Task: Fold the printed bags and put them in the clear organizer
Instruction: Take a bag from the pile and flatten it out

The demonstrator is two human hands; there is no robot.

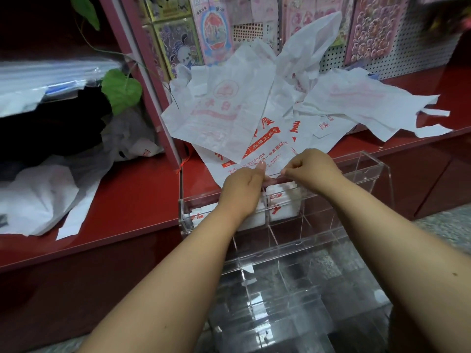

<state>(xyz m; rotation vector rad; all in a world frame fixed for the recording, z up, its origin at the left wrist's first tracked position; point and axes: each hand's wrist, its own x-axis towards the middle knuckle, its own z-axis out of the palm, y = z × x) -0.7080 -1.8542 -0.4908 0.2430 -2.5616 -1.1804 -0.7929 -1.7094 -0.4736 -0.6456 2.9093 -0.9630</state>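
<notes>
Both the left hand and right hand pinch a folded bag above the clear organizer, whose already packed compartment may make it spring open.

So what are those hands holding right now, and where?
Both hands, left and right, are at the top edge of folded printed bags standing in the clear organizer; the exact grip cannot be told.
</notes>
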